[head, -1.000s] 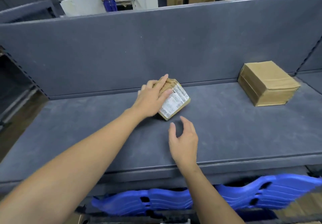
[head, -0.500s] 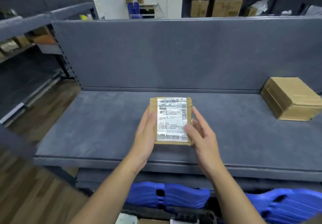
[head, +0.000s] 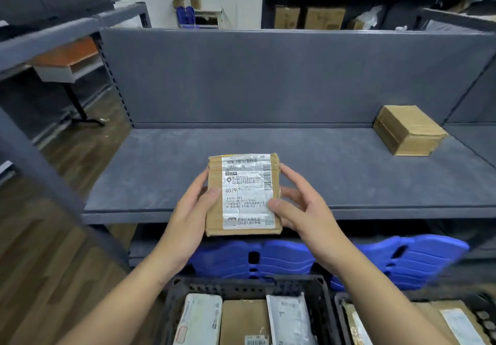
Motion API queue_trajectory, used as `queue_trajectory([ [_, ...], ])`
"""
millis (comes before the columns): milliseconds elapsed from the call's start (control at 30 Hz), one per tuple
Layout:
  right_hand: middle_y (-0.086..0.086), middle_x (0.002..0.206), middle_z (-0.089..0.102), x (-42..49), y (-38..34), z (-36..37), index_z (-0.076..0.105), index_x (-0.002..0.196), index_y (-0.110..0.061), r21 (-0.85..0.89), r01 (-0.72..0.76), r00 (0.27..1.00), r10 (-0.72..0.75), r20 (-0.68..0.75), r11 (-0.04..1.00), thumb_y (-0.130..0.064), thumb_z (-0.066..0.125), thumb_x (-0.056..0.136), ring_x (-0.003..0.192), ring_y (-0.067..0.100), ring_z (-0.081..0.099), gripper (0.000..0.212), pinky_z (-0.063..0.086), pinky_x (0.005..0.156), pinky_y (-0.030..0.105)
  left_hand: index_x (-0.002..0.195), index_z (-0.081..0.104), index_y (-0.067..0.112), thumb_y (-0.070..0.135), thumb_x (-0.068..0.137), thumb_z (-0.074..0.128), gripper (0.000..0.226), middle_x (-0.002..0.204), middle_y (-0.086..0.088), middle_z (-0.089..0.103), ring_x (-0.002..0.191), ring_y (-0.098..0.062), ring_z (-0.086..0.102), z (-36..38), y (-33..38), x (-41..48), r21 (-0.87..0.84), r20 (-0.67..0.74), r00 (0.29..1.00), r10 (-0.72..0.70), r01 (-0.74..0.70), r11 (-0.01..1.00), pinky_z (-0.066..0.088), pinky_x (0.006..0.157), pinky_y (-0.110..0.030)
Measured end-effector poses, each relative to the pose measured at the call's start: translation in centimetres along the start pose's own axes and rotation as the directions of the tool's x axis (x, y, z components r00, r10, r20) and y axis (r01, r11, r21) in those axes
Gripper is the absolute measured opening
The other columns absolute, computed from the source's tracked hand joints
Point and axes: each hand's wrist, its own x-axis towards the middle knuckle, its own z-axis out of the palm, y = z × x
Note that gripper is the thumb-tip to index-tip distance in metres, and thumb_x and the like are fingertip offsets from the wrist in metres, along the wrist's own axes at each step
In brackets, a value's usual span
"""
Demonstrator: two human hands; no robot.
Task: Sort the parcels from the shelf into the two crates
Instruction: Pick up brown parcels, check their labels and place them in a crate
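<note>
- Small brown cardboard parcel with a white printed shipping label [head: 243,194]: held off the grey shelf [head: 335,181], in front of its front edge and above the crates. The label faces us and the code "G079" is legible.
- Left hand [head: 192,211]: clamped on the parcel's left side, thumb on the top face beside the label, fingers wrapped under.
- Right hand [head: 298,205]: clamped on the right side, thumb pressing the label's lower corner, fingers spread along the edge and behind.
- Handling, as we judge it: a flat, stiff carton with taped seams and square corners. It is probably light, since the hands hold it with no sign of strain. The cardboard should give good friction, while the glossy label is the slicker patch.
- Best hold: the two long side edges, as now. One hand across the width should do for the drop.
- Black lattice plastic crate on the left [head: 241,287]: directly below, with flat parcels lying side by side in it.
- Second black crate on the right [head: 339,309]: largely hidden by the right forearm and blurred, so we cannot tell how full it is.
- Larger plain brown cardboard box [head: 408,130]: on the shelf's far right, well apart from the hands.
- Blue folded plastic crates [head: 284,260]: stowed under the shelf.
</note>
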Motion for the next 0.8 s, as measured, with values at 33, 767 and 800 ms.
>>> queue_trajectory([
  [33,0.004,0.128,0.072,-0.8,-0.1,0.2,0.046,0.15,-0.036,-0.011,-0.011,1.0,0.011,0.004,1.0,-0.01,0.073,0.095,0.103,0.021,0.075,0.067,0.06,0.096,0.041,0.147,0.054,0.024,0.035,0.097,0.051,0.051,0.134,0.005,0.07,0.127,-0.015,0.065,0.0,0.1,-0.8,0.001,0.003,1.0,0.007,-0.007,1.0,0.053,0.105,-0.034],
  [767,0.001,0.126,0.074,-13.8,1.3,-10.9,0.044,0.155,-0.029,0.049,-0.114,0.993,0.114,-0.011,0.992,-0.004,0.066,0.098,0.112,0.022,0.073,0.066,0.059,0.097,0.042,0.111,0.063,0.015,0.026,0.107,0.055,0.014,0.089,0.015,0.077,0.081,0.001,0.069,16.4,-4.4,-11.6,0.033,-0.379,0.925,-0.036,0.053,0.998,0.051,0.077,-0.031],
  [800,0.0,0.126,0.074,-14.3,1.1,-11.9,0.043,0.155,-0.029,0.052,-0.115,0.993,0.115,0.002,0.992,-0.004,0.066,0.099,0.113,0.022,0.073,0.066,0.058,0.1,0.044,0.112,0.063,0.016,0.031,0.105,0.058,0.017,0.091,0.013,0.077,0.083,-0.001,0.07,17.5,-4.5,-11.8,0.029,-0.379,0.925,-0.04,0.055,0.998,0.05,0.079,-0.033],
])
